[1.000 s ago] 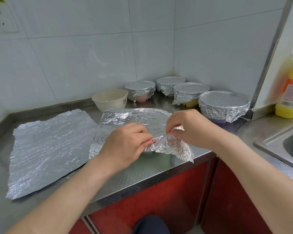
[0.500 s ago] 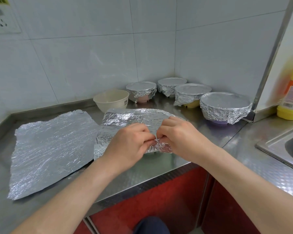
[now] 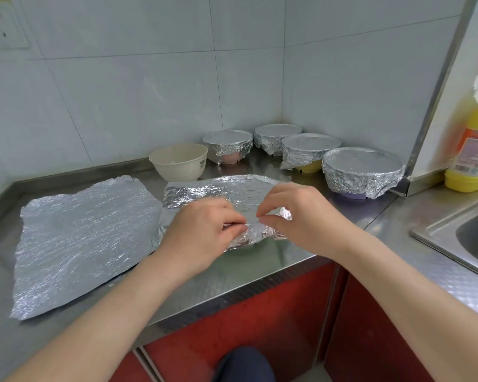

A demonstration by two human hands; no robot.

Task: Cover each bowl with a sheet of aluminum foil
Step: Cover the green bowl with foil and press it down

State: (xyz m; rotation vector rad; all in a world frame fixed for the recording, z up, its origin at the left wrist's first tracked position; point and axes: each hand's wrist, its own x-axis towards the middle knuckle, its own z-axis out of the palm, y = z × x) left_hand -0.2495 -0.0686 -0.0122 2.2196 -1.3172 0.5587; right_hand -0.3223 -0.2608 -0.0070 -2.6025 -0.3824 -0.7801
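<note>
A bowl near the counter's front edge lies under a crinkled foil sheet point(image 3: 221, 190); only a sliver of its base shows. My left hand point(image 3: 202, 230) pinches the foil's near edge against the rim. My right hand point(image 3: 295, 213) pinches the same folded edge just to the right. A second foil sheet point(image 3: 80, 238) lies flat on the counter to the left. An uncovered cream bowl point(image 3: 178, 161) stands behind. Several foil-covered bowls sit in the back corner, among them a pink one point(image 3: 228, 146), a yellow one point(image 3: 308, 150) and a purple one point(image 3: 363, 172).
The steel counter point(image 3: 260, 274) ends close below the bowl, with red cabinet doors beneath. A sink point(image 3: 464, 232) is at the right. A yellow detergent bottle point(image 3: 475, 150) stands on the ledge beyond it. Tiled walls close off the back and the right.
The loose foil flap at the front right has been folded down and crimped against the bowl. My right hand has shifted right along the rim; my left hand stays at the near edge.
</note>
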